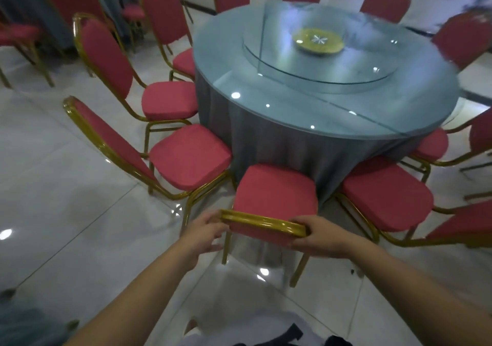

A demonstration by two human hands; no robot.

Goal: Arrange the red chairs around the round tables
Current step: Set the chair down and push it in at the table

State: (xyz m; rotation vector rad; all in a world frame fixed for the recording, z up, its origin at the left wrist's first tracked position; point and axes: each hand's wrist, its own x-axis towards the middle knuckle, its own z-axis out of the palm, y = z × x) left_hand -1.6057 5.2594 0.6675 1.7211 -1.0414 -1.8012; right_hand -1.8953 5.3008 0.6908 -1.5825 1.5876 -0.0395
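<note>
Both hands on the gold top rail point(263, 223) of the nearest red chair point(277, 194). Left hand point(206, 230) at the rail's left corner, fingers curled round the tube. Right hand point(316, 235) at the right corner, likewise wrapped round it, gripping. Bare forearms reaching in from the bottom of the view.

Rail lying crosswise, left to right, its right end a little lower in the picture. Chair seen from above and behind: backrest towards the person, seat pointing straight away at the round table point(266, 79), front edge of the seat right up against the hanging grey tablecloth point(279, 143). Two gold rear legs showing below the rail; hard to tell whether planted on the floor or lifted.

Just to the left, a left neighbour chair point(190, 156), seat angled in towards the table, its back leaning out to the left. Just to the right, a right neighbour chair point(386, 199), seat also turned in to the cloth. More red chairs ringed round the rest of the table, all facing inward.

On the glass tabletop, a round glass turntable point(359, 74) with a yellow-green dish point(318, 40) at its middle. Underfoot, glossy pale floor tiles point(66, 186) with spots of reflected light. Further red chairs and another draped table at upper left, blurred.
</note>
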